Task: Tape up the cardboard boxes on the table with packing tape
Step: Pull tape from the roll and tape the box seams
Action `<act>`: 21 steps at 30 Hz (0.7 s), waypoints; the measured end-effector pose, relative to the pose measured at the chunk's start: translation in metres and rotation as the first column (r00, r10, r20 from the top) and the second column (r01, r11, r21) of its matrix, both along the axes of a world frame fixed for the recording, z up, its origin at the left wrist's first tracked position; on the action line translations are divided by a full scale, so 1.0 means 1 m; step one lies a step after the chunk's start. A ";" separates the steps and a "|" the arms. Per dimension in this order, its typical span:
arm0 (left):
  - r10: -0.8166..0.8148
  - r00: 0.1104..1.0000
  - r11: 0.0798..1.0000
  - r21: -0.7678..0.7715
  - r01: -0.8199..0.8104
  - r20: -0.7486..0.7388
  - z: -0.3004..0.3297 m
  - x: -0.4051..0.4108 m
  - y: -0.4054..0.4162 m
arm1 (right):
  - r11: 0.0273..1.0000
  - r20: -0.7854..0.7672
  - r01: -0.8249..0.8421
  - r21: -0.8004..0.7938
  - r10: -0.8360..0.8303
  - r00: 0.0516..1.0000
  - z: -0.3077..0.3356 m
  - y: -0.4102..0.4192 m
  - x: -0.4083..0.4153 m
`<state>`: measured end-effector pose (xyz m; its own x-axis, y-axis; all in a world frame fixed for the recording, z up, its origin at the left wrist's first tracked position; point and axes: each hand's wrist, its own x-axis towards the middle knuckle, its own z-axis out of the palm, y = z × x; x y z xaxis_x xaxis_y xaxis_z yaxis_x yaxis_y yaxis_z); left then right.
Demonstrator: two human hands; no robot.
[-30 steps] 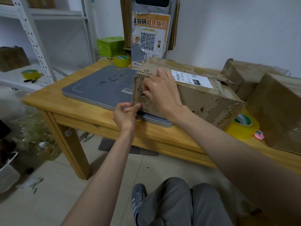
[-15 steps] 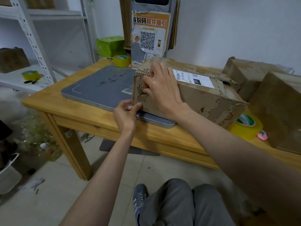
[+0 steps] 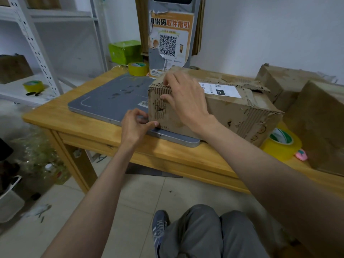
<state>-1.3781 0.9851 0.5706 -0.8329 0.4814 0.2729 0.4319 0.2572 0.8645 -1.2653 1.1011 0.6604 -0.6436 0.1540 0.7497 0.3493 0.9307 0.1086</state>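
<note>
A worn cardboard box [image 3: 232,112] with a white shipping label lies on a grey flat platform [image 3: 111,97] on the wooden table [image 3: 93,133]. My right hand [image 3: 186,101] presses on the box's upper left corner, fingertips over the top edge and thumb on the near face. My left hand [image 3: 134,127] is at the box's lower left corner, thumb and forefinger pinching what looks like a clear tape strip against it. A yellow tape roll [image 3: 279,148] sits right of the box.
Two more cardboard boxes [image 3: 284,81] [image 3: 322,123] stand at the table's right end, a small pink object [image 3: 301,154] beside them. Another tape roll [image 3: 138,68] and a green box [image 3: 126,51] are at the back, by a QR-code stand [image 3: 171,40]. White shelving [image 3: 33,85] stands left.
My right hand has slid up the box's near face to the top left edge. My left hand stays at the lower corner, its fingers curled tighter.
</note>
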 end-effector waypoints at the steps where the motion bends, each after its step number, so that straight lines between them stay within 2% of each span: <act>1: -0.050 0.999 0.999 -0.009 0.050 -0.013 0.005 -0.001 0.000 | 1.000 0.015 0.011 0.002 -0.011 1.000 -0.001 -0.001 -0.001; 3: -0.129 0.990 0.992 -0.023 0.128 -0.056 0.013 0.000 0.003 | 0.998 0.060 0.053 0.025 -0.055 0.997 -0.001 -0.004 -0.004; 6: -0.120 0.989 0.993 -0.033 0.118 -0.088 0.017 0.005 0.010 | 0.992 0.100 0.103 0.074 -0.110 0.989 0.001 -0.006 -0.008; 10: -0.054 0.993 0.997 0.054 0.060 -0.109 0.006 0.010 0.011 | 0.998 0.103 0.044 0.054 -0.049 0.993 0.005 -0.002 -0.005; 15: -0.053 0.995 0.988 0.140 0.065 -0.085 -0.004 0.011 0.012 | 0.999 0.019 -0.020 0.038 0.019 1.000 -0.005 0.002 0.012; 21: -0.069 0.994 0.981 0.177 0.083 -0.084 -0.007 0.013 0.011 | 0.969 0.074 0.063 0.239 -0.082 0.994 -0.019 0.001 0.018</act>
<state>-1.3653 0.9956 0.5639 -0.7687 0.4797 0.4230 0.5117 0.0646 0.8567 -1.2476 1.1018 0.6416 -0.6982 0.0278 0.7153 0.3956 0.8478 0.3532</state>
